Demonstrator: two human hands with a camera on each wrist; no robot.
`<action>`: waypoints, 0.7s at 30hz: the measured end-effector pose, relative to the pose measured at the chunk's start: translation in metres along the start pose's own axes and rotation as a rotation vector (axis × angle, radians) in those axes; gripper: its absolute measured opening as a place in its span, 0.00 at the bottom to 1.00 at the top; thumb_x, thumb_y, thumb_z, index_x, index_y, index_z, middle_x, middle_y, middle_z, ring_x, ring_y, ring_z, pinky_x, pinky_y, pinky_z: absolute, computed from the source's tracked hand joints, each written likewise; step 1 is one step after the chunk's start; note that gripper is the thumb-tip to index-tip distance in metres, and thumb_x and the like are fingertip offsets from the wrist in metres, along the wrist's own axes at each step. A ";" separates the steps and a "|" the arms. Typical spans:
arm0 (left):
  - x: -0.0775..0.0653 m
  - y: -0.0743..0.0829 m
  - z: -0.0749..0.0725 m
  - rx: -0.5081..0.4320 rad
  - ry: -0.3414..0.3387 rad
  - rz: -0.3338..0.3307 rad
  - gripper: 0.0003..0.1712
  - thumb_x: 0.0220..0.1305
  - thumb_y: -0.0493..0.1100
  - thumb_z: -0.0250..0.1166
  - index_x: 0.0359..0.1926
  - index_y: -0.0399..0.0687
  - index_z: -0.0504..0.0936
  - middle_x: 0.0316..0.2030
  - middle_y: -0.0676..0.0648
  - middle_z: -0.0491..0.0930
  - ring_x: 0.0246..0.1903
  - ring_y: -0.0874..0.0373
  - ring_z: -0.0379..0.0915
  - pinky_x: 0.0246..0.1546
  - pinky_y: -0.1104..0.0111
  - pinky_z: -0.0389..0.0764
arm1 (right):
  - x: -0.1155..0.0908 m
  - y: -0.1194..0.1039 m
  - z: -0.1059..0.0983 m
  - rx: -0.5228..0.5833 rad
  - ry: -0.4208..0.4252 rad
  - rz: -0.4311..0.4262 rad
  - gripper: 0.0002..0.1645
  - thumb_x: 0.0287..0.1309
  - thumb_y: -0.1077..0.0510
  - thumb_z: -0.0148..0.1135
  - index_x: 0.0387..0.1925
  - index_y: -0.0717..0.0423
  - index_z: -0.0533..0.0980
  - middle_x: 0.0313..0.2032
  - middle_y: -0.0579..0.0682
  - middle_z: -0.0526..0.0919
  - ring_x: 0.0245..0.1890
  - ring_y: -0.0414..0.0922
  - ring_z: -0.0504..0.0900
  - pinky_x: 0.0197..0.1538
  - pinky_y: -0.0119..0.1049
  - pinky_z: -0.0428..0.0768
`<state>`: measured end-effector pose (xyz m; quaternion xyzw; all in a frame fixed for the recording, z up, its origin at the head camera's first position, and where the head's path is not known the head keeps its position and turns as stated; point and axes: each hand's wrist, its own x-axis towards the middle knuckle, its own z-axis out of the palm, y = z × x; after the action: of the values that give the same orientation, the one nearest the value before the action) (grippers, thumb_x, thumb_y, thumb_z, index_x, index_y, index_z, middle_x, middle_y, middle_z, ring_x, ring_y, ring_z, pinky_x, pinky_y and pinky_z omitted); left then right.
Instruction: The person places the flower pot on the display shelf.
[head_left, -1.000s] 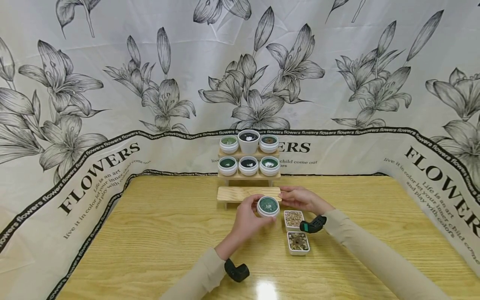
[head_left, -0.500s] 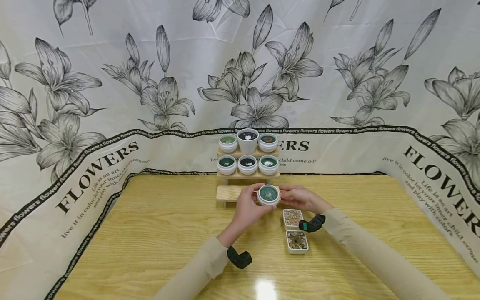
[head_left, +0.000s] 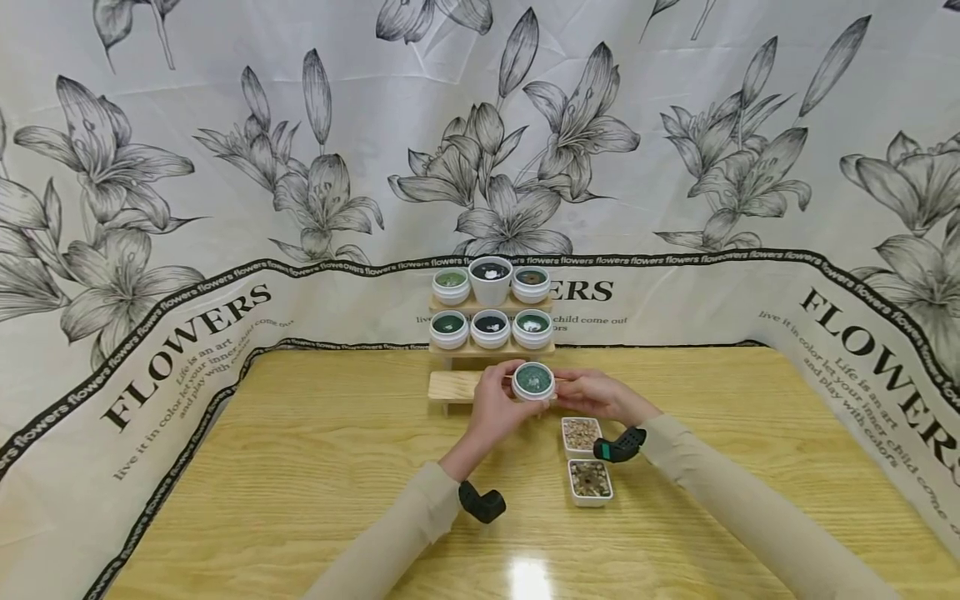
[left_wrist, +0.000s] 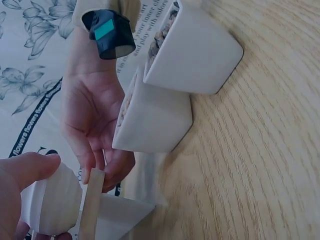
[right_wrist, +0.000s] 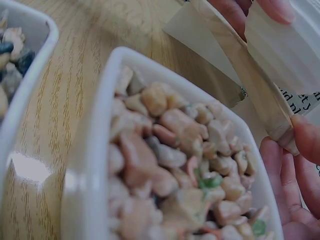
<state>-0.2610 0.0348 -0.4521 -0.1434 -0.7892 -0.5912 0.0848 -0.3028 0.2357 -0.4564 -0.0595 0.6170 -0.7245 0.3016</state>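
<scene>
My left hand [head_left: 497, 406] grips a small white round pot [head_left: 533, 381] with green contents by its sides. That pot is over the right part of the low wooden shelf board [head_left: 452, 386]; in the left wrist view the pot [left_wrist: 55, 200] is very close to the board [left_wrist: 92, 205], and contact cannot be told. At the board's right end, my right hand [head_left: 603, 395] pinches the wood between thumb and fingers, clearly seen in the left wrist view. Behind, a two-tier wooden stand [head_left: 491, 351] bears several white pots with green or dark contents.
Two white square dishes stand in front of my right hand: one with pinkish pebbles [head_left: 581, 434], one with darker pebbles [head_left: 590, 480]. A white flower-printed cloth [head_left: 337, 283] hangs behind and along both sides of the wooden table [head_left: 300, 467].
My left hand has carried the pot away from me, from in front of the low board to over its right part. The right hand stays at the board's end.
</scene>
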 end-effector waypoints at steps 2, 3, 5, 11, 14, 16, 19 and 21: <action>0.001 -0.001 0.000 -0.004 0.000 -0.007 0.37 0.40 0.37 0.79 0.55 0.38 0.76 0.46 0.40 0.73 0.46 0.54 0.71 0.45 0.76 0.79 | 0.000 -0.001 0.001 0.006 0.007 0.008 0.37 0.66 0.73 0.41 0.71 0.74 0.40 0.41 0.41 0.81 0.42 0.34 0.81 0.55 0.29 0.79; 0.001 -0.002 0.001 -0.009 0.001 -0.010 0.37 0.40 0.37 0.79 0.55 0.38 0.76 0.46 0.40 0.73 0.46 0.53 0.72 0.46 0.75 0.80 | 0.000 -0.001 0.002 0.008 0.015 0.013 0.37 0.66 0.73 0.41 0.71 0.74 0.40 0.40 0.40 0.81 0.41 0.34 0.81 0.55 0.29 0.79; 0.002 -0.003 0.001 -0.017 0.001 -0.020 0.37 0.40 0.37 0.79 0.55 0.37 0.76 0.47 0.40 0.73 0.47 0.52 0.73 0.46 0.73 0.80 | -0.001 -0.002 0.002 0.004 0.021 0.021 0.36 0.66 0.73 0.41 0.71 0.73 0.40 0.38 0.39 0.81 0.40 0.33 0.81 0.54 0.29 0.80; 0.004 -0.001 0.001 -0.011 -0.008 -0.050 0.38 0.42 0.38 0.78 0.57 0.36 0.75 0.48 0.39 0.76 0.47 0.50 0.77 0.47 0.69 0.82 | 0.000 -0.001 0.001 0.011 0.037 0.028 0.36 0.66 0.73 0.40 0.71 0.72 0.41 0.38 0.39 0.81 0.40 0.33 0.81 0.52 0.28 0.80; 0.005 -0.001 0.002 -0.019 -0.002 -0.054 0.38 0.43 0.37 0.78 0.57 0.36 0.75 0.49 0.39 0.77 0.47 0.51 0.78 0.47 0.69 0.82 | -0.001 -0.002 0.002 0.022 0.044 0.031 0.37 0.65 0.74 0.41 0.71 0.72 0.41 0.38 0.39 0.81 0.40 0.33 0.81 0.51 0.27 0.80; 0.005 -0.001 0.003 -0.030 0.007 -0.062 0.38 0.43 0.37 0.78 0.58 0.37 0.75 0.50 0.39 0.78 0.47 0.51 0.78 0.47 0.69 0.82 | -0.001 -0.002 0.003 0.028 0.047 0.034 0.37 0.65 0.74 0.40 0.72 0.72 0.41 0.38 0.39 0.81 0.40 0.33 0.81 0.50 0.26 0.81; 0.004 -0.001 0.004 -0.063 0.024 -0.078 0.39 0.42 0.36 0.78 0.58 0.36 0.73 0.51 0.38 0.78 0.47 0.50 0.78 0.47 0.69 0.82 | -0.002 -0.003 0.004 0.024 0.037 0.032 0.37 0.65 0.74 0.40 0.71 0.72 0.40 0.39 0.40 0.80 0.40 0.33 0.81 0.50 0.26 0.80; 0.004 -0.001 0.004 -0.091 0.037 -0.083 0.40 0.41 0.35 0.78 0.58 0.35 0.73 0.51 0.37 0.78 0.46 0.49 0.79 0.46 0.69 0.83 | -0.002 -0.003 0.004 0.025 0.032 0.031 0.37 0.65 0.74 0.40 0.71 0.72 0.40 0.40 0.40 0.80 0.41 0.33 0.81 0.51 0.26 0.80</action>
<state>-0.2651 0.0391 -0.4526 -0.1033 -0.7651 -0.6319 0.0680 -0.3003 0.2338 -0.4518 -0.0348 0.6135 -0.7281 0.3037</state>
